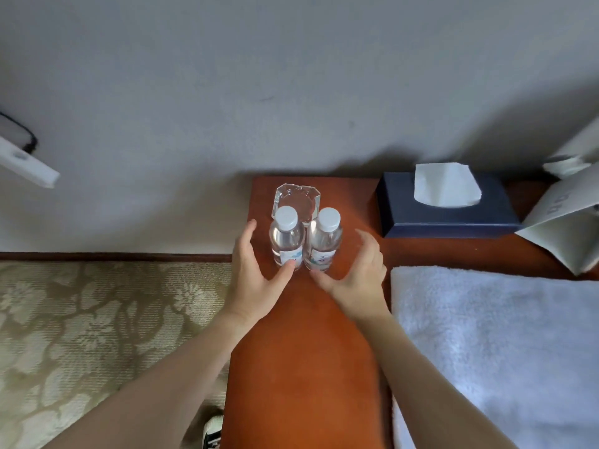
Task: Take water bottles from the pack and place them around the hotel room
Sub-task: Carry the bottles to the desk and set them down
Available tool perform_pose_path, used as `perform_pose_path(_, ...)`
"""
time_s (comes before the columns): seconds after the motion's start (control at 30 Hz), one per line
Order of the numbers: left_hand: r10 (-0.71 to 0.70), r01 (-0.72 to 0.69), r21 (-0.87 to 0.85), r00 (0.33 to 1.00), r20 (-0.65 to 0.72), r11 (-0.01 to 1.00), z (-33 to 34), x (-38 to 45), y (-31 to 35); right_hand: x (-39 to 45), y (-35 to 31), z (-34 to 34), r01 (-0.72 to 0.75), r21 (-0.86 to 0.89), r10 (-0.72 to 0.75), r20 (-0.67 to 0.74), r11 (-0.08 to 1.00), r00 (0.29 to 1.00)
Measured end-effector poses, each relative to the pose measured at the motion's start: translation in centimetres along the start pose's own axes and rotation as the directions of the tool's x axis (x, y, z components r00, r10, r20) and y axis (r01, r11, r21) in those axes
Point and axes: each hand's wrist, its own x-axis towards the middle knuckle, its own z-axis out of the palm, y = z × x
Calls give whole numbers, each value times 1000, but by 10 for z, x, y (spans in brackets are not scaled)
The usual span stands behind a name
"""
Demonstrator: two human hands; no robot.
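Wooden table (308,367) ran long and narrow between patterned carpet (97,335) on the left and a white towel (502,351) on the right, its left edge dropping straight to the floor. Navy tissue box (447,212) sat at the far right, well apart from the action. Left hand (256,280) and right hand (353,280) both had fingers spread and relaxed, cupped either side of the pair, gripping nothing; left thumb touched or nearly touched the base of the left bottle (287,241), right thumb lay just beside the base of the right bottle (324,243). Both bottles stood upright, touching each other, near the far left end of the table. Glass ashtray (297,199) sat just behind them, seemingly in contact. Likely risks: a thumb nudge on withdrawal could tip a tall narrow bottle, and since they touched, one falling would probably take the other. A push forward might knock them against the ashtray. The left bottle stood near the table edge, so a sideways bump could send it onto the carpet. Pack not in view.
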Motion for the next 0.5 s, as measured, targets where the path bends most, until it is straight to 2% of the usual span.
perform_pose_path(0.13, 162, -164, -15, 981, -108, 986, -42, 1, 79, -1, -53, -67, 136, 25, -134, -70, 990, 988)
perform_pose_path(0.23, 288, -289, 20, 943, -168, 957, -87, -2, 147, -5, -110, -119, 248, 114, -239, -82, 962, 967)
perform_pose_path(0.3, 339, -339, 35, 917, -209, 940, -122, -7, 188, -10, -151, -151, 313, 185, -304, -74, 932, 950)
perform_pose_path(0.5, 422, -420, 87, 837, -347, 903, -234, -38, 274, -33, -254, -229, 499, 165, -472, -175, 851, 864)
